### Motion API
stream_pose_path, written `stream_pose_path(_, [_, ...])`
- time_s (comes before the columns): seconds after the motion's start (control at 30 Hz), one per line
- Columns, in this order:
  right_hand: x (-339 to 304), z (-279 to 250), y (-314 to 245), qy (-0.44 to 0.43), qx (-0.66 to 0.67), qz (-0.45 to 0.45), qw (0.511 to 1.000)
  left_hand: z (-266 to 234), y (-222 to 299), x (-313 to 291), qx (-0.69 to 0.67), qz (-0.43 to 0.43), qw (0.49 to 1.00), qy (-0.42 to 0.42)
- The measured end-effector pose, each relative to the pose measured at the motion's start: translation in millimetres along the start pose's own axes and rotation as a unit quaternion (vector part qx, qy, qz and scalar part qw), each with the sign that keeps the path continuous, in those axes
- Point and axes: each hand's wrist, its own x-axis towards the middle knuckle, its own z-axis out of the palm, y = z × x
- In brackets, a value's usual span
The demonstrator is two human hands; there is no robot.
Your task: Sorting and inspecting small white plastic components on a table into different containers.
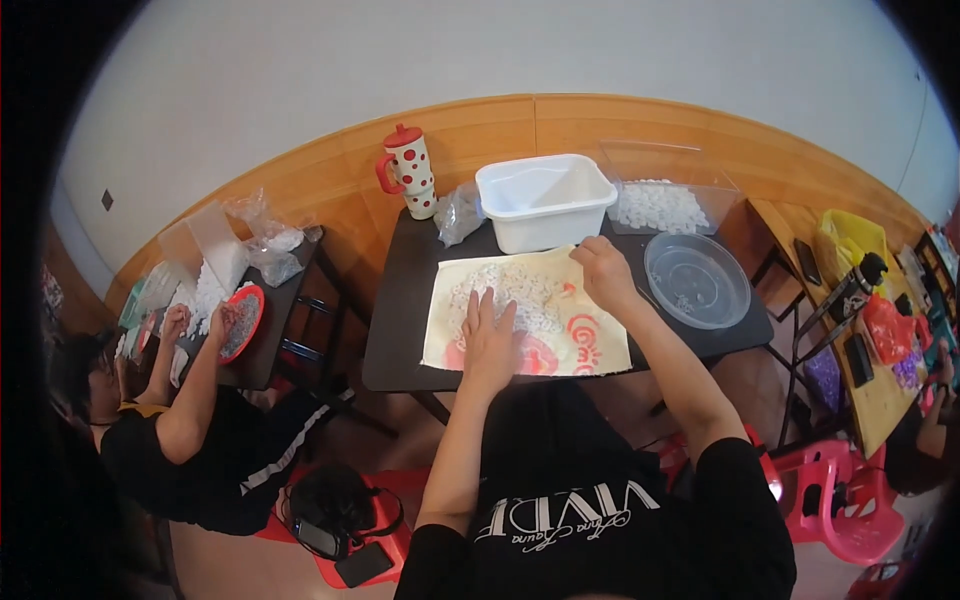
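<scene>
Your right hand (pixel 604 270) pinched the cloth (pixel 615 354) by its edge; left of that grip, your left hand (pixel 489 343) lay spread! Likely soft, light: corners looked the best hold.

Looks like shared craft-type workrm: black surface (pixel 395 340) mid, 2nd surface (pixel 306 254) L w/ seated co-worker (pixel 180 470), wooden surface (pixel 876 410) R, pink plastic chair (pixel 868 530), small white pcs (pixel 655 207) in clear bin (pixel 655 162), far R.

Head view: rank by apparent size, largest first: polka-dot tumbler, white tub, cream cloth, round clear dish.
1. cream cloth
2. white tub
3. round clear dish
4. polka-dot tumbler

Image area only; the cloth lies nearer the camera, so true sizes are unsure.
</scene>
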Motion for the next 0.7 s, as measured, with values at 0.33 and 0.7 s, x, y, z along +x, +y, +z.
stream_pose_path(0.33, [-16.0, 4.8, 11.5, -0.160, 0.047, 0.128, 0.978, -1.0, -2.4, -0.5, -0.012, -0.018, 1.000, -0.004])
stream_pose_path(0.7, [-17.1, 10.4, 10.1, -0.253, 0.035, 0.049, 0.966, -5.1, 1.0, 2.1, -0.031, -0.013, 0.999, 0.012])
